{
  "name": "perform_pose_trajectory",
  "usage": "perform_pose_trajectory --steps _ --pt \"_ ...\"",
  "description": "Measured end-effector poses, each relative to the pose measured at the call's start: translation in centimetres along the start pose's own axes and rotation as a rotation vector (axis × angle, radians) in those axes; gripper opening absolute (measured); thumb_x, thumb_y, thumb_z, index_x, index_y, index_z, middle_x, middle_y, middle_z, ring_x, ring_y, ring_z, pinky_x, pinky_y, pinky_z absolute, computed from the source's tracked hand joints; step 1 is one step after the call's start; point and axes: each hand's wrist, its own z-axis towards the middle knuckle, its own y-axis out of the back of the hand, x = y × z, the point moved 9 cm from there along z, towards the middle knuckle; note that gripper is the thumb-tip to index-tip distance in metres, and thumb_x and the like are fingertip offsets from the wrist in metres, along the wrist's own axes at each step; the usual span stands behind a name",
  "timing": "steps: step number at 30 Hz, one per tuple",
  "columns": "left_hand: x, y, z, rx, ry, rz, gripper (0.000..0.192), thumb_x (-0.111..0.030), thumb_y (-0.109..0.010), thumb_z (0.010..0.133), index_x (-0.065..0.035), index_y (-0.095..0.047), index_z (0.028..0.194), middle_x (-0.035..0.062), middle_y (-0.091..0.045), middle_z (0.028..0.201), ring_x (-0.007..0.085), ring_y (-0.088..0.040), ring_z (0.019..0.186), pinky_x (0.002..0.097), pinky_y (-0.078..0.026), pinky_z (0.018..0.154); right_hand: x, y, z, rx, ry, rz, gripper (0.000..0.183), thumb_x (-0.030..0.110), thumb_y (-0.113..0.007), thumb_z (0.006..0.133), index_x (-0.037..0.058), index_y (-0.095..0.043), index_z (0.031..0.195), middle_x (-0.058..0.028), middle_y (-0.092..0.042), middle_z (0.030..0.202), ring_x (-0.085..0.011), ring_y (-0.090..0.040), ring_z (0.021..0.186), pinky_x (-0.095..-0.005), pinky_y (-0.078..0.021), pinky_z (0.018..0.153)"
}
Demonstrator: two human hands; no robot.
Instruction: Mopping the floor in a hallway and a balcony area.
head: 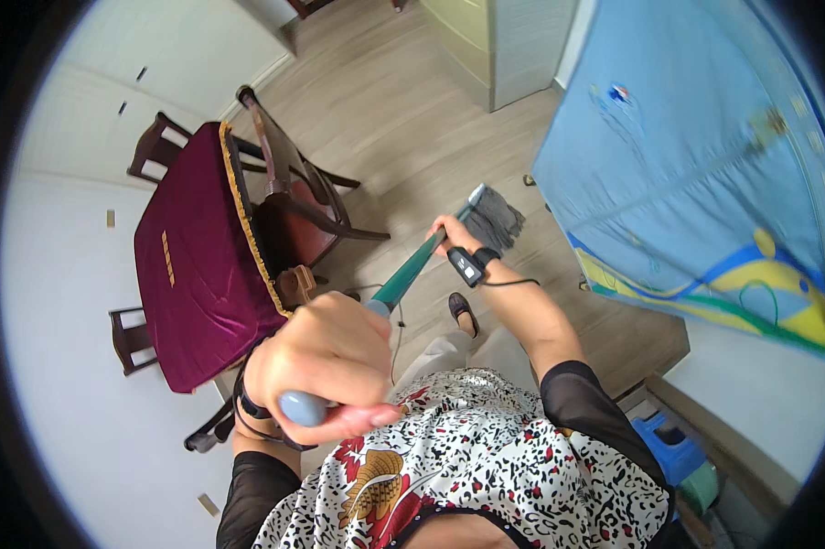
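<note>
A mop with a green handle [407,273] slants from close below the camera down towards the floor. My left hand [330,364] is wrapped around its upper end, where a rounded grey-blue tip sticks out of the fist. Farther down the handle, my right hand [450,235] grips it too. Past that hand is the mop's grey head [495,218], over the wood-look floor [399,117]; whether it touches the floor I cannot tell. Each wrist has a black strap, and a small black device sits on the right one.
At left stands a table under a maroon velvet cloth [200,261] with wooden chairs [303,206] around it. A light blue patterned fabric cover [680,171] fills the right. A cabinet [529,48] stands ahead. A blue plastic object [670,449] lies at lower right. A thin cable trails across the floor.
</note>
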Motion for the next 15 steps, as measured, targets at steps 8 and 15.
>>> perform_pose_trajectory --steps 8,15 --pt "0.3 -3.3 1.1 0.237 -0.05 0.126 0.036 -0.007 -0.058 0.07 -0.0082 -0.032 0.044 -0.0001 -0.028 0.041 0.0169 -0.035 0.032 0.0272 -0.023 0.035 12.5 -6.6 -2.1 0.083 0.221 0.174 0.027 0.008 -0.047 0.069 0.0091 -0.032 0.047 -0.0048 -0.034 0.046 -0.0172 -0.037 0.045 -0.0262 -0.0345 0.046" --pt "-1.1 -0.2 -1.8 0.069 -0.128 0.02 0.024 -0.005 -0.066 0.065 -0.0026 -0.046 0.052 0.0049 -0.044 0.052 0.0189 -0.046 0.044 0.0303 -0.034 0.05 15.6 -10.5 -3.3 0.366 0.281 0.695 0.024 0.003 -0.046 0.069 0.0084 -0.034 0.049 -0.0012 -0.035 0.046 -0.0128 -0.036 0.045 -0.0228 -0.0326 0.044"
